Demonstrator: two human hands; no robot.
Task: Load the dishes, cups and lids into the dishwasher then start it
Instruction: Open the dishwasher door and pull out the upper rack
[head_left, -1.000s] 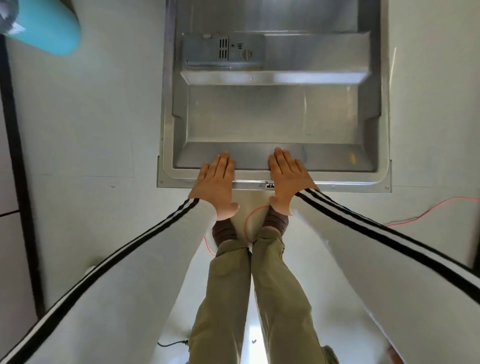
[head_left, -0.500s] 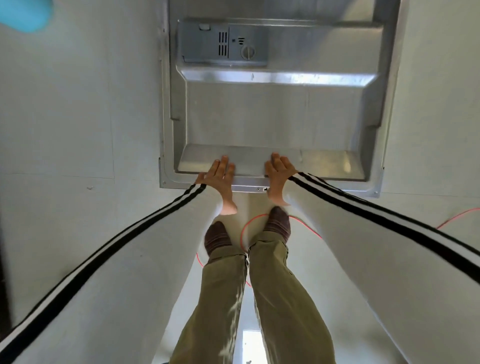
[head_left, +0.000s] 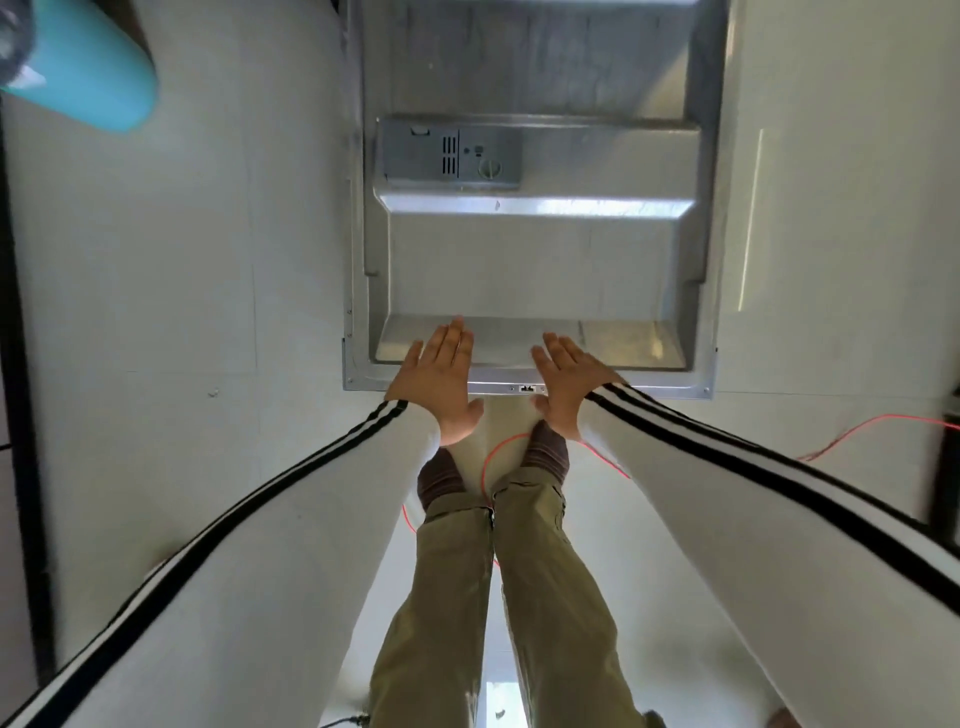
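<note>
The dishwasher door (head_left: 535, 270) hangs open at 12 o'clock from the person, its steel inner face turned up toward the camera. Its long axis runs from 6 to 12 o'clock: the free edge points back at the person, and the far end runs out of view at the top. On that face, toward 11 o'clock, sits the grey detergent dispenser (head_left: 452, 153) with a slotted vent and a round cap.

Both hands lie on the door's near edge, side by side but apart. The left hand (head_left: 439, 382) is flat, its fingers straight and close together, reaching over the rim onto the sloped strip just inside it and gripping nothing. The right hand (head_left: 569, 384) lies the same way, palm down with fingers straight, angled slightly toward 11 o'clock. The door latch (head_left: 525, 388) shows on the rim between them.

Below the hands are two feet in striped socks (head_left: 440, 480) and olive trousers (head_left: 540, 597) on the pale floor (head_left: 182, 260). A thin red cable (head_left: 857, 431) runs off toward 3 o'clock. At 10 o'clock a teal container (head_left: 88, 67) is cut off by the corner (it is too blurred to say more).
</note>
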